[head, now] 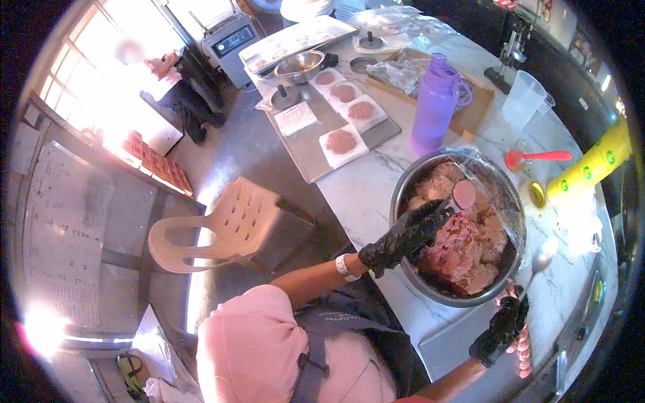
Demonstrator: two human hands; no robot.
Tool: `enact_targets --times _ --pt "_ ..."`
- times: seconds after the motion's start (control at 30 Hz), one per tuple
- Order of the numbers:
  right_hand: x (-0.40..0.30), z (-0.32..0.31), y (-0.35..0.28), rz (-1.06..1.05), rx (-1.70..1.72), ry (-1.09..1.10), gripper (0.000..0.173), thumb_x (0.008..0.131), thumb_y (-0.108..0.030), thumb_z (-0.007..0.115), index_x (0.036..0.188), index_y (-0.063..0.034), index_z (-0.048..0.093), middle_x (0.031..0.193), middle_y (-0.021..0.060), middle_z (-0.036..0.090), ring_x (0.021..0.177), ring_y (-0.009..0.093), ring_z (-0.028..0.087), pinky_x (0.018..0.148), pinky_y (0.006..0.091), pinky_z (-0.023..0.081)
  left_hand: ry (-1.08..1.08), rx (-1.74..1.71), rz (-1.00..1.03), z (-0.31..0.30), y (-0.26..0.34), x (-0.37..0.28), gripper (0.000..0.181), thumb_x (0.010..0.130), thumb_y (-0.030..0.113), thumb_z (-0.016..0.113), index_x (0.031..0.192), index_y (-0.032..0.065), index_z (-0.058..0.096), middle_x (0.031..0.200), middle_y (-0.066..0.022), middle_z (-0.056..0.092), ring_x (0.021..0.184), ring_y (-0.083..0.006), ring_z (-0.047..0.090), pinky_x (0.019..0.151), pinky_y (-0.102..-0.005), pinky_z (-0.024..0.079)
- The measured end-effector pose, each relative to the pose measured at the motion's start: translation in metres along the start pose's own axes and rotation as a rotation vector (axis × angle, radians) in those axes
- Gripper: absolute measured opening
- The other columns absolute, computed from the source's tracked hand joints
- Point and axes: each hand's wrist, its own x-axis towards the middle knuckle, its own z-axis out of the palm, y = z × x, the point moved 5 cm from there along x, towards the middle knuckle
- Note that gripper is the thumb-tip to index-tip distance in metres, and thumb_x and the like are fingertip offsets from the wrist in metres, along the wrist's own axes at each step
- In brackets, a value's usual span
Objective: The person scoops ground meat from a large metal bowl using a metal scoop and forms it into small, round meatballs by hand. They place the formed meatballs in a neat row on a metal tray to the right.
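A steel mixing bowl [395, 201] of ground meat [456, 252] stands before me on the table. My left hand [415, 229], in a black glove, reaches over its near rim. It grips a small round scoop [464, 195] whose cup is filled level with pink meat. To the right of the bowl, my black-gloved right hand [501, 325] is closed around the handle of a metal spoon [541, 263], bowl end pointing away. A bit of meat shows by its fingers. Below that hand lies a grey tray [458, 337] with a row of small meat pieces [524, 355] along its right side.
Clear plastic wrap [484, 161] drapes the bowl's far rim. Beyond stand a purple bottle [434, 108] and a tray [307, 163] with flattened patties [341, 142] on paper. A red spatula [544, 156] and yellow roll [589, 169] lie right. A plastic chair [242, 216] stands left; another person [174, 85] is farther back.
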Motion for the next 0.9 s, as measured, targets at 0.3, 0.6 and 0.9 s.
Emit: enact_targets --times 0.3,0.6,0.9 --pt "-0.054 -0.101 0.039 -0.020 -0.104 0.242 0.041 0.091 -0.014 0.028 0.129 0.0025 0.032 0.132 0.0133 0.036 0.121 0.022 0.035 0.101 0.0301 0.029 -0.094 0.551 0.470 0.037 -0.010 0.007 0.047 0.089 0.016 0.041 0.132 0.0019 0.027 0.136 -0.0132 0.029 0.124 -0.0249 0.031 0.104 -0.0338 0.024" --pt "-0.138 -0.201 0.077 0.262 -0.320 0.362 0.040 0.091 -0.016 0.032 0.127 -0.0013 0.037 0.116 0.0094 0.044 0.104 0.018 0.041 0.087 0.0301 0.034 -0.179 0.376 0.469 0.123 0.026 0.026 0.053 0.081 0.011 0.049 0.130 0.0017 0.031 0.126 -0.0162 0.041 0.110 -0.0297 0.045 0.091 -0.0357 0.039" --pt "-0.182 -0.211 0.021 0.664 -0.307 0.658 0.036 0.090 -0.017 0.038 0.125 -0.0065 0.043 0.092 0.0050 0.054 0.077 0.012 0.049 0.068 0.0265 0.040 -0.661 0.075 -0.329 0.245 0.043 -0.002 0.041 0.088 0.013 0.044 0.127 0.0040 0.036 0.115 -0.0063 0.051 0.064 -0.0087 0.053 0.052 -0.0206 0.043"
